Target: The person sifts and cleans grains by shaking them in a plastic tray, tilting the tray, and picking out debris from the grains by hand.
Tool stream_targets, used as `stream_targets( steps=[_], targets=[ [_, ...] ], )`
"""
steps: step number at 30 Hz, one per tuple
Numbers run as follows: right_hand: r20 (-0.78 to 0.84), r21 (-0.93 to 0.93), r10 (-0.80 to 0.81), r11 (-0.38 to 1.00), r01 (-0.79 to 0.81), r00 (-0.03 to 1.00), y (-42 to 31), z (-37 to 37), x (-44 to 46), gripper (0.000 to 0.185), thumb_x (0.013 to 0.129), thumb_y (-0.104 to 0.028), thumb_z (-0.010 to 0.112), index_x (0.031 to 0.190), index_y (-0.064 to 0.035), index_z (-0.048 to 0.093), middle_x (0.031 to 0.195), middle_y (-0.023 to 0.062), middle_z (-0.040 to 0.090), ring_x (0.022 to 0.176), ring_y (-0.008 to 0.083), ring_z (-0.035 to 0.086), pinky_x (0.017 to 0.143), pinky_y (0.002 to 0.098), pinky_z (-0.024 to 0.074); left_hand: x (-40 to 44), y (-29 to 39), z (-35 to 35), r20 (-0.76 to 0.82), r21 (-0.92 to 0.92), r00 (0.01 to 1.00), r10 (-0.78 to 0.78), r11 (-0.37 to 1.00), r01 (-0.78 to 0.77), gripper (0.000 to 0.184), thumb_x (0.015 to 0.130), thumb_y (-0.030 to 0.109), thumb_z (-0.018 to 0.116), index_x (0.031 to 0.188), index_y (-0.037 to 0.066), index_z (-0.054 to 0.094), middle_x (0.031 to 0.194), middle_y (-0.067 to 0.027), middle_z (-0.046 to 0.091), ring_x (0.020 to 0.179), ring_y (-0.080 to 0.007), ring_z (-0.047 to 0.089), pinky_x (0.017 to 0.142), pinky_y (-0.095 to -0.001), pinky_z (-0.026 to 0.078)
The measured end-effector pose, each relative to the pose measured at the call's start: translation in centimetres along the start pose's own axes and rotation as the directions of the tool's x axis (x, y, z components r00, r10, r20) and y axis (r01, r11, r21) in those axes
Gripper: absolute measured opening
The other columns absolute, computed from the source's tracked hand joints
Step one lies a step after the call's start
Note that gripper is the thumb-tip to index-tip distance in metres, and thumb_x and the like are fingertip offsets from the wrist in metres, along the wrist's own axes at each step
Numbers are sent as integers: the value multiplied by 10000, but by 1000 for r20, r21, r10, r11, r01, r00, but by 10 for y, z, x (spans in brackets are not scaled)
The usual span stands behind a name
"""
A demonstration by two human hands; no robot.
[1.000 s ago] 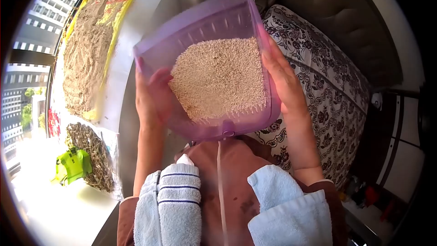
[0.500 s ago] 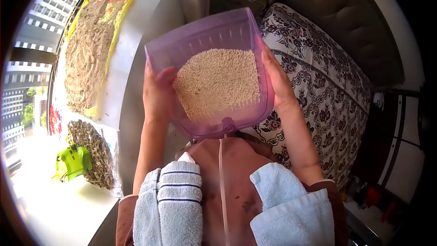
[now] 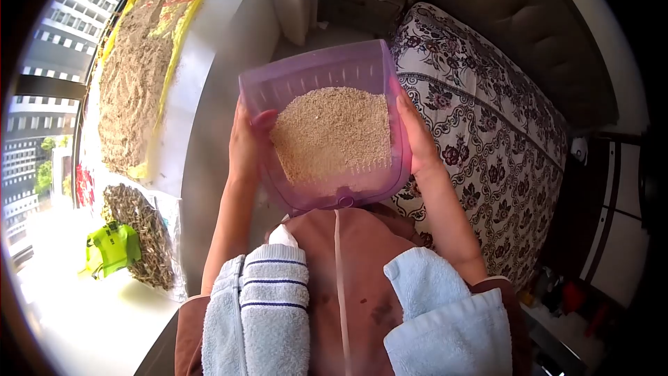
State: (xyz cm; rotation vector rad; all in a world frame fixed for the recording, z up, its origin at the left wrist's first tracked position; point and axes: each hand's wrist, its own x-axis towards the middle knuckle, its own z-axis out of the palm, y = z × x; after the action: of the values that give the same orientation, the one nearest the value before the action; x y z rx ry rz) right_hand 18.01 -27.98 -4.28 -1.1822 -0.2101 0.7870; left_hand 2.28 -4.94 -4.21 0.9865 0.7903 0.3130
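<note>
Both hands hold a translucent purple plastic winnowing tray (image 3: 313, 63) in front of my body, its near edge close to my brown clothing. Small pale tan grains (image 3: 337, 129) lie heaped over the middle and right of its floor, thinning toward the near edge. My left hand (image 3: 245, 141) grips the left wall, with the thumb over the inside. On the opposite wall my right hand (image 3: 419, 132) is closed around the outer side, and some of its fingers are hidden by the tray.
Left, a windowsill (image 3: 198, 90) bears a yellow-edged sheet of brownish material (image 3: 136, 83), a darker dried heap (image 3: 142, 237) and a lime-green bag (image 3: 111, 247). On the right stands a bed with a floral cover (image 3: 487, 146). A nightstand (image 3: 358, 7) is behind. Light-blue towels (image 3: 278, 306) hang over my front.
The tray and both hands have come down and closer to my body. Its far wall looks lower, and the grains have shifted slightly inside.
</note>
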Motion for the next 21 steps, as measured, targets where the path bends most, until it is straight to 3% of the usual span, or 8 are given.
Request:
stream_targets(
  steps=[3,6,9,10,13,16,19,21],
  targets=[
    [25,-160,-50,986,53,998,-39,15,3,579,992,-321,417,1470,-55,228,1488,81,304,1337,203,337,1107,342,271,-7,19,16,-12,-182,997,-80,980,77,592,968,513,361,1487,289,187,1139,-171,557,1008,-274,567,879,-402,454],
    [154,-277,-254,917,288,955,-98,54,-16,580,994,-332,409,1473,-59,229,1514,83,255,1374,193,268,1125,331,216,-28,47,18,56,-233,958,280,937,-260,613,965,513,364,1492,283,153,1189,-182,520,1041,-285,548,911,-418,443],
    [166,-64,-318,941,332,933,-48,25,7,602,990,-354,405,1479,-63,210,1525,82,232,1390,194,240,1133,329,192,-26,55,11,29,-123,878,478,873,-472,637,971,488,368,1500,267,92,1192,-175,520,1019,-257,551,896,-371,449],
    [137,51,-306,952,302,942,-16,7,15,612,988,-362,404,1482,-63,200,1525,81,233,1388,197,243,1133,330,194,-18,52,13,71,194,873,482,852,-486,610,978,480,361,1499,256,136,1167,-160,535,971,-229,565,864,-355,459],
    [40,232,-112,968,100,993,22,0,2,643,984,-380,407,1484,-52,171,1517,72,241,1386,201,237,1132,331,189,-3,25,11,0,237,968,251,940,-243,594,970,512,360,1484,247,227,1129,-135,554,918,-200,575,829,-346,467],
    [-17,203,-52,978,54,999,18,-4,-3,564,1002,-308,390,1471,-44,220,1506,70,269,1369,181,276,1126,318,211,8,6,2,11,212,992,124,969,-123,592,959,539,360,1473,259,267,1118,-128,569,889,-195,581,818,-343,469],
    [-41,84,35,996,-31,999,-34,24,-3,533,1005,-261,395,1465,-41,241,1500,69,291,1364,168,292,1125,294,209,14,4,4,-7,78,1000,27,997,-26,576,956,534,369,1472,305,251,1131,-132,573,911,-208,566,824,-358,466],
    [1,-116,-65,991,65,998,-58,34,0,584,994,-323,416,1468,-38,225,1492,88,301,1349,189,318,1114,320,251,10,15,8,-4,-113,999,47,992,-47,586,952,530,384,1474,310,235,1144,-138,566,948,-222,553,843,-367,461]
  ],
)
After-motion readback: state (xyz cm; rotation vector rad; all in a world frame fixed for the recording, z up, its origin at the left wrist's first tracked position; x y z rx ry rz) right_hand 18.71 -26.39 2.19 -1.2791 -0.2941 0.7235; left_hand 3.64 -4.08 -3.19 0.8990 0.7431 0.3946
